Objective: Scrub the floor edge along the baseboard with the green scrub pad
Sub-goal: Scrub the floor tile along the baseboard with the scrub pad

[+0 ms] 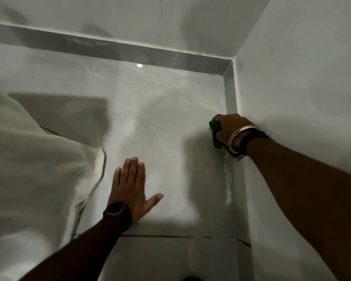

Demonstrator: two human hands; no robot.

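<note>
The green scrub pad (214, 133) was held in the right hand (229, 128), whose fingers were closed around it, so that only the left part of the pad could be seen past the knuckles. The pad was pressed down at the floor edge, just beside the grey baseboard (231, 94) that ran along the foot of the right-hand wall (302, 78), not far from the corner of the room. A metal bangle (240, 136) and dark thread bands (251, 138) were worn on the right wrist, which lay close against that wall. Nearer the camera, a streak of white residue (228, 179) was seen along the seam between floor and baseboard. The left hand (131, 189) was laid flat on the pale glossy floor (160, 128), palm down, its fingers open and stretched forward and the thumb spread out to the right; nothing was gripped by it. A dark round wristwatch (115, 208) was worn on the left wrist. Well apart from the pad, at the left side of the view, a fold of white cloth (32, 159) was draped down onto the floor. A dark grout line (160, 236) was seen crossing the floor below the left hand. A small bright reflection of a light (139, 65) was seen on the floor near the far baseboard.
</note>
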